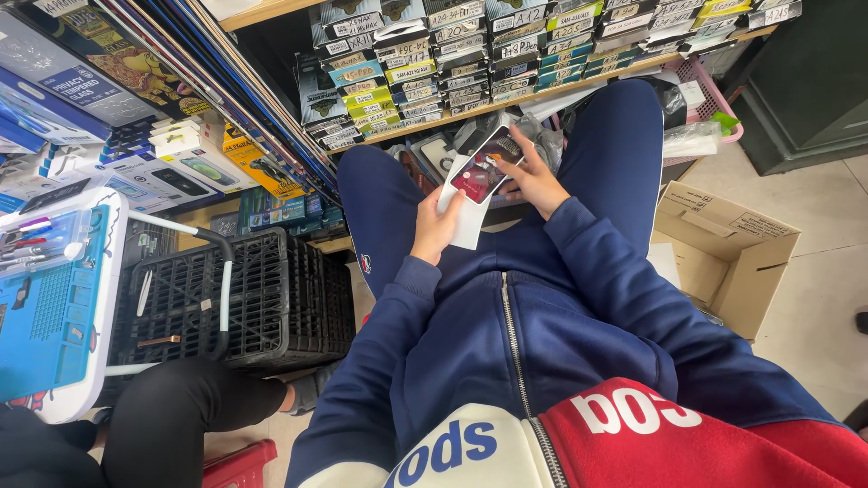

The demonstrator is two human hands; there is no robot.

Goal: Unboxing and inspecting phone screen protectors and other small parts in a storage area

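1. Clothing fills the near edge of the view: a zipped jacket [533, 361], navy above, red and white below, worn by the person whose head carries the camera. They sit with knees spread in navy trousers.

2. Just beyond the chest, both sleeves reach forward and the hands meet between the knees, so the work stays centred and close under the eyes.

3. The left hand [436, 228] is closed around the lower part of a flat white pack [467, 210], thumb on its face, holding it tilted up toward the viewer.

4. The right hand [535, 179] grips a slim card-like package [484, 167] with a dark red picture, fingers curled over its far edge. It overlaps the top of the white pack, as if the two were being held together for comparison or sorting.

5. To the near left, another person's leg in black trousers [194, 420] shows, beside a black plastic crate [262, 294] on the floor.

6. Further left, a small white-rimmed worktop [108, 271] carries a blue mat and a few small tools.

7. To the right, an open cardboard box [723, 253] stands on the pale tiled floor, within easy reach.

8. Farther off, a wooden shelf [579, 86] carries tight rows of small labelled boxes, faces outward so the labels can be read. Larger flat packages lean in stacks at the far left, and a pink basket [714, 95] sits at the shelf's right end.
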